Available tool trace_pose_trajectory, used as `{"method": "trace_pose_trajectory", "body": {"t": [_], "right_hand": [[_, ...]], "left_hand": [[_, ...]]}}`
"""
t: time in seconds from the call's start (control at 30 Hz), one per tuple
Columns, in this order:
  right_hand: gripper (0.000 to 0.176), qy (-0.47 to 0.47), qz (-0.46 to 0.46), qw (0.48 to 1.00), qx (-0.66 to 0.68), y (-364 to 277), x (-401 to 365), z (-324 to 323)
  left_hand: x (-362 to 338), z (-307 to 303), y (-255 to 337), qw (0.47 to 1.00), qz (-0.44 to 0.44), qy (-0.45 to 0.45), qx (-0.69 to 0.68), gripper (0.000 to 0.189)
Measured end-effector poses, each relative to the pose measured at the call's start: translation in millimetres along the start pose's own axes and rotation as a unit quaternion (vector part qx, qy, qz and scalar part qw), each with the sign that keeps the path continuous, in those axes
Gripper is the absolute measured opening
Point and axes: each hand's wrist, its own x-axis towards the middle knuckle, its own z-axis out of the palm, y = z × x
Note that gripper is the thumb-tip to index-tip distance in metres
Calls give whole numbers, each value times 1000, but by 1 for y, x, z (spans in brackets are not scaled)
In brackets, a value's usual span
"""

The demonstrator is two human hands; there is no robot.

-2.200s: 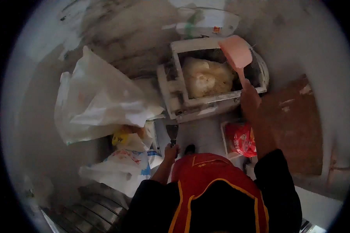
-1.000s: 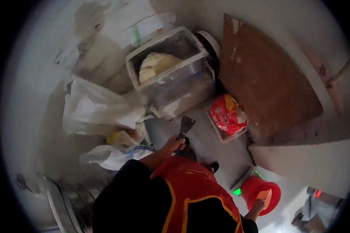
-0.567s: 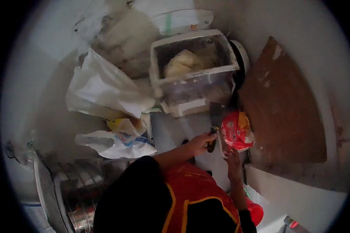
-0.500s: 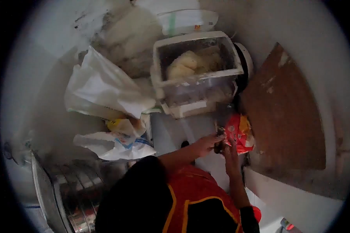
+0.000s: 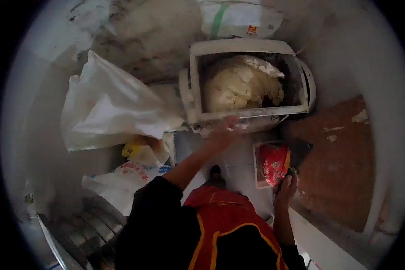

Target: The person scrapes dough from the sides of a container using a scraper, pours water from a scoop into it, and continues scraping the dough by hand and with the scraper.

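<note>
Flour-dusted floor, seen from above.

- **Left edge:** white sack (image 5: 108, 108), slumped.
- **Centre:** left hand (image 5: 226, 128), blurred, at the near rim of the mixer trough (image 5: 194, 81). Grip cannot be told. The trough holds dough (image 5: 240, 87).
- **Right of centre:** tray (image 5: 257, 166) with red packet (image 5: 274, 164). Scraper (image 5: 300, 150) just beside it, handle enclosed in the right hand (image 5: 285, 191).
- **Risk:** the blade may snag the packet. A hand over the rim could be caught if the mixer runs.

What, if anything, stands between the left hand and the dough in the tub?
Only the front wall of the tub. The left hand, blurred, is at that wall, and the dough lies uncovered just behind it.
</note>
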Motion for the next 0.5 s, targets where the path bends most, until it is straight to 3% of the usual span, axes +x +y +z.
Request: {"method": "trace_pose_trajectory", "body": {"t": [0.07, 0.1, 0.17, 0.3, 0.37, 0.43, 0.5], "right_hand": [[18, 30, 0, 999, -24, 0, 9, -3], [20, 8, -6, 999, -39, 4, 14, -10], [29, -38, -14, 997, -68, 14, 33, -25], [26, -70, -48, 988, -126, -34, 72, -7], [25, -104, -78, 974, -185, -47, 105, -4], [24, -102, -229, 924, -288, -57, 133, 10], [24, -130, -229, 923, -281, -64, 159, 18]], "left_hand": [[11, -30, -15, 999, 7, 52, 8, 41], [11, -50, -3, 991, -69, 68, -87, 40], [13, -54, -30, 986, -36, 164, 1, 41], [11, -47, -56, 941, -4, 314, 129, 42], [11, -34, -66, 928, -39, 353, 116, 41], [5, -18, -82, 921, -74, 369, 104, 39], [0, -7, -100, 923, -106, 359, 93, 36]]}}
